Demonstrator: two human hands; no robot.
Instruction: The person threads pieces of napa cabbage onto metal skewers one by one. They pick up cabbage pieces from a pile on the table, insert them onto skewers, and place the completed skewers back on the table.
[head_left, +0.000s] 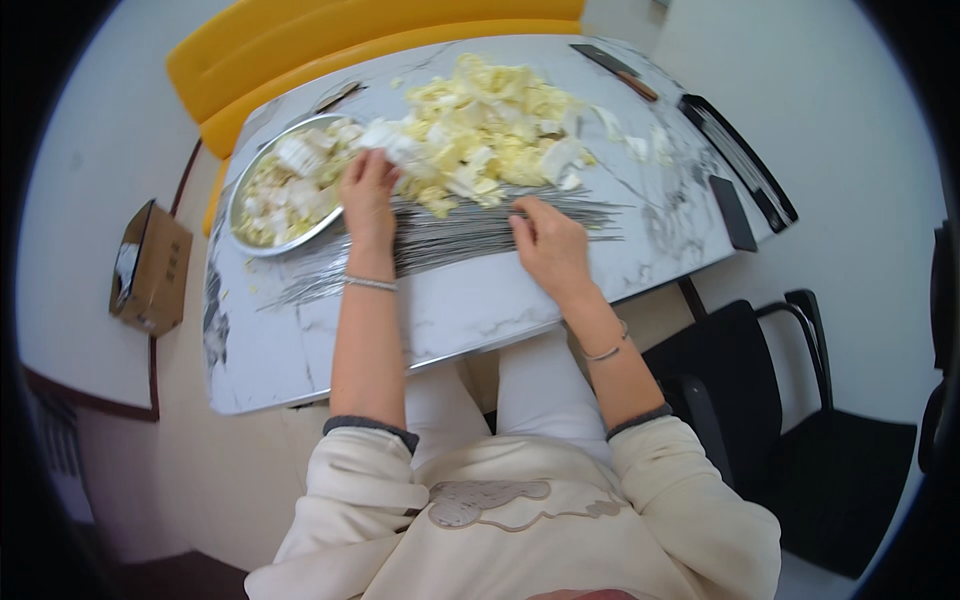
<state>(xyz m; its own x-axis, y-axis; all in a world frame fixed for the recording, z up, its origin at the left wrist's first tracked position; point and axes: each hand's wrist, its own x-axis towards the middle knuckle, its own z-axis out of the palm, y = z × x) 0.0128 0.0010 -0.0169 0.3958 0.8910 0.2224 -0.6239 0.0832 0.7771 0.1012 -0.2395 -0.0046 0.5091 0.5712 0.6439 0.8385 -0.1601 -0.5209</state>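
Observation:
A large heap of loose cabbage leaves lies on a marble-patterned table. To its left stands a round metal basin of cabbage pieces. My left hand is between basin and heap, its fingertips at a pale piece of cabbage; whether it grips that piece is unclear. Many thin metal wires or rods lie in a bundle across the table, below the heap and partly under both hands. Over their right part is my right hand, its thumb and forefinger slightly apart, with nothing visible between them.
A cleaver with a wooden handle lies at the back right. Nearer are a black tray and a dark phone-like slab. Another tool lies behind the basin. A black chair stands right, a cardboard box left, a yellow sofa behind.

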